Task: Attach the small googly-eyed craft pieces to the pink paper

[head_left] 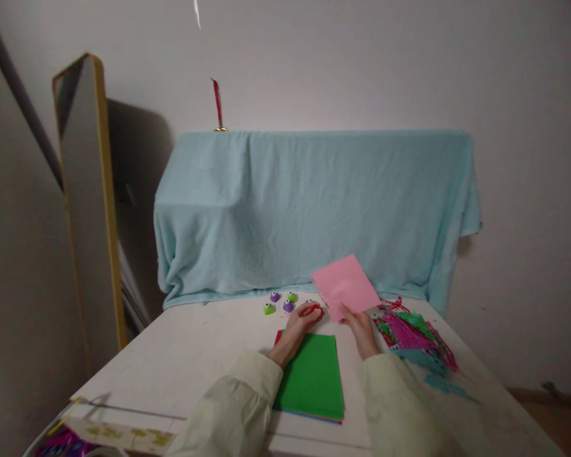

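Observation:
A pink square sheet of paper (345, 285) is pinched by its near edge in my right hand (359, 327) and tilts up above the table. My left hand (302, 320) is closed around a small red object (316, 308), mostly hidden by the fingers. Just beyond that hand sit several small folded shapes with eyes, among them a green one (269, 309) and a purple one (288, 306). Below my left forearm lies a stack of coloured paper with a green sheet (311, 374) on top; red and blue edges show under it.
Right of my right hand is a pile of pink, green, red and blue cut-out paper (413, 336). A light blue cloth (314, 209) drapes over something at the table's back. A mirror (83, 209) leans at the left, and a patterned box (118, 435) stands at the near left edge.

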A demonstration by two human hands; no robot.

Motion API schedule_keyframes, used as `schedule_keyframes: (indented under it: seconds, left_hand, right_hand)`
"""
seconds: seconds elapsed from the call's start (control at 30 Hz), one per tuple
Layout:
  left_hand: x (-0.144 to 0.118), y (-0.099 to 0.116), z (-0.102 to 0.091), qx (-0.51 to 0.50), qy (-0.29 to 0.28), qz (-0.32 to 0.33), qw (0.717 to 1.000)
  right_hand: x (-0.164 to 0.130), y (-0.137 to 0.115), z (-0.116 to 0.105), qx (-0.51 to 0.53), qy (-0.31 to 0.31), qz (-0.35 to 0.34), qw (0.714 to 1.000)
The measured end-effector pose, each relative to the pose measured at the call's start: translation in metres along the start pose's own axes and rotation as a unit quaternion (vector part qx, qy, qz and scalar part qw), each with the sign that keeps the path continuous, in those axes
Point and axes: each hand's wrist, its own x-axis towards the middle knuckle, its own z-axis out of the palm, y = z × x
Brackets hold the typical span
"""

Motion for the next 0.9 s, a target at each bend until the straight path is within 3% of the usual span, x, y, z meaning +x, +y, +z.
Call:
schedule_keyframes:
  seconds: [0.27, 0.47, 0.63, 0.9]
  left_hand:
    - [0.005, -0.003, -0.004, -0.045, 0.000, -0.060, 0.997]
    - [0.005, -0.005, -0.007, -0.006, -0.026, -0.094, 0.995]
    - [-0.001, -0.004, -0.006, 0.110, 0.028, -0.073, 0.991]
    - [-0.003, 0.006, -0.003, 0.158, 0.063, -0.019, 0.985]
  right_hand:
    - [0.000, -0.003, 0.002, 0.004, -0.003, 0.008, 1.000]
    - [-0.003, -0.005, 0.008, -0.005, -0.040, 0.036, 0.999]
    - [-0.004, -0.005, 0.010, -0.014, -0.062, 0.032, 0.997]
    - [-0.003, -0.003, 0.009, -0.006, -0.053, 0.037, 0.998]
